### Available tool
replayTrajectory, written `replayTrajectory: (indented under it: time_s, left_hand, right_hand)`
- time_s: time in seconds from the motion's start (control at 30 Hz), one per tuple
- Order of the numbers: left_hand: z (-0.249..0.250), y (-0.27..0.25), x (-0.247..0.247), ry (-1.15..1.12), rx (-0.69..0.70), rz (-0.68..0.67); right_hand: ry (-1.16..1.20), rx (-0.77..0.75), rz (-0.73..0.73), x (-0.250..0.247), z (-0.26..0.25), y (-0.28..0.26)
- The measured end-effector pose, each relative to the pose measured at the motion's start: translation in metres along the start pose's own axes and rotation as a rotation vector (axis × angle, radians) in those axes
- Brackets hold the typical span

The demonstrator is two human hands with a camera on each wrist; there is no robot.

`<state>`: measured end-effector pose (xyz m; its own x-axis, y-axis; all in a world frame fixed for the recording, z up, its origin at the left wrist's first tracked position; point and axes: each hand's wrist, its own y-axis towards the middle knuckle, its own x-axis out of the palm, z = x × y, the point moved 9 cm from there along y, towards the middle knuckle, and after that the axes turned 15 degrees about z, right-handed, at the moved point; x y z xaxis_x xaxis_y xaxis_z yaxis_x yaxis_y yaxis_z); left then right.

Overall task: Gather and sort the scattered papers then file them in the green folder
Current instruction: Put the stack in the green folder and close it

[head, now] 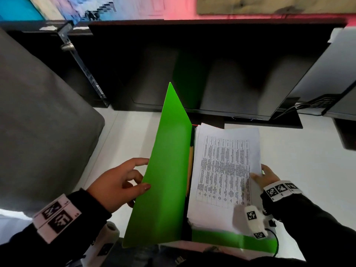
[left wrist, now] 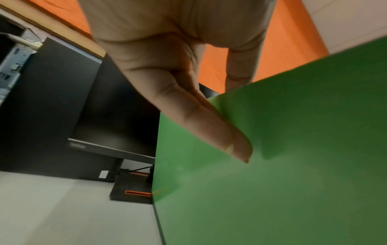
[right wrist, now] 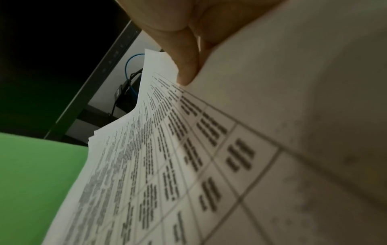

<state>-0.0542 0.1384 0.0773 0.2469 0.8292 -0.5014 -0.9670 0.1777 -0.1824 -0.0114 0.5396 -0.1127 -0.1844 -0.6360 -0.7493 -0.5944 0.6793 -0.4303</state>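
White desk [head: 308,151], dark monitor [head: 221,74] behind — left hand [head: 119,184] pinches the green folder [head: 165,180] cover upright, right hand [head: 267,176] pinches the paper stack [head: 225,170] on its inside. Filing step; next, likely square the sheets, then close.

The green folder [head: 167,170] lies open at about 6 o'clock on the white desk, its left cover raised steeply on edge and its right half flat. A stack of white papers [head: 225,170] rests on that right half, edges slightly fanned; the top sheet carries a printed table, its right edge lifted.
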Motion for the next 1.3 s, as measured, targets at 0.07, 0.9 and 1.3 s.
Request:
replayTrajectory:
  time_s: [0.07,0.9,1.3]
  left_hand:
    - [0.006,-0.001,0.005,-0.017,0.013,-0.006]
    - [0.074,-0.005,0.106,0.187,0.212,-0.321]
    - [0.039,-0.005,0.221,0.473,0.381,-0.566]
  right_hand:
    - [-0.021,-0.002,-0.026,0.003,0.001,0.001]
    - [-0.489,-0.262,-0.06,0.012,-0.017,0.012]
    - [0.298,0.023,-0.327,-0.028,0.002,-0.026]
